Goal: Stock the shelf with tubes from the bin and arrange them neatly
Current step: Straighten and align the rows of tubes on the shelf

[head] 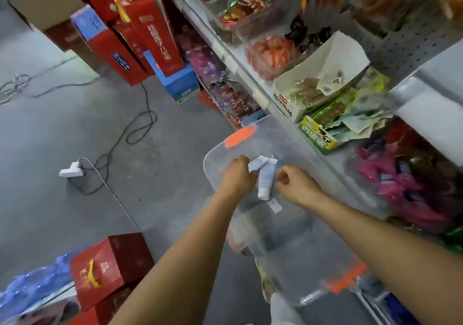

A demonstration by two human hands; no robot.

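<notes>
A clear plastic bin [295, 254] with orange latches sits on the floor against the shelf [253, 84]. Both my hands reach down into it. My left hand [236, 175] grips two pale blue-and-white tubes [266, 174]; one hangs with its white cap down, the other sticks up to the right of my fingers. My right hand [293, 183] is just right of the tubes with its fingers curled; whether it pinches a tube or holds nothing is unclear. A small white label lies on the bin's bottom below the tubes.
The grey metal shelf runs along the right, crowded with snack packets, clear tubs and open green cartons [323, 94]. Red gift boxes [147, 31] stand at the back left and front left [107, 267]. A white power strip [71, 172] and black cables lie on the concrete floor.
</notes>
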